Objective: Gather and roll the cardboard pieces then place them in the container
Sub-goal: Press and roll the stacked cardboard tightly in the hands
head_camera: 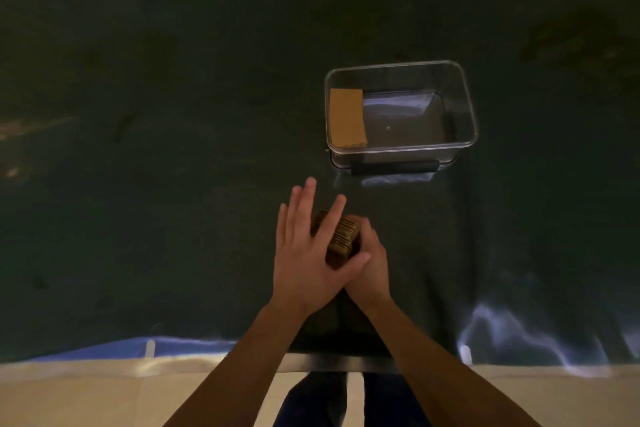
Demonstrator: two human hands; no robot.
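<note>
A rolled bundle of corrugated cardboard [343, 236] sits on the dark green cloth near the table's front edge, its ridged end showing. My right hand [369, 263] is wrapped around its right side. My left hand [304, 253] lies flat over its left side with fingers spread, its thumb crossing onto my right hand. Behind and to the right stands a clear plastic container [464, 107] with a dark handle. One flat brown cardboard piece [347, 117] leans inside it against the left wall.
The green cloth [173, 149] covers the whole table, wrinkled at the back. The table's front edge [332, 362] runs just below my wrists. Pale floor and my dark trousers show beneath it.
</note>
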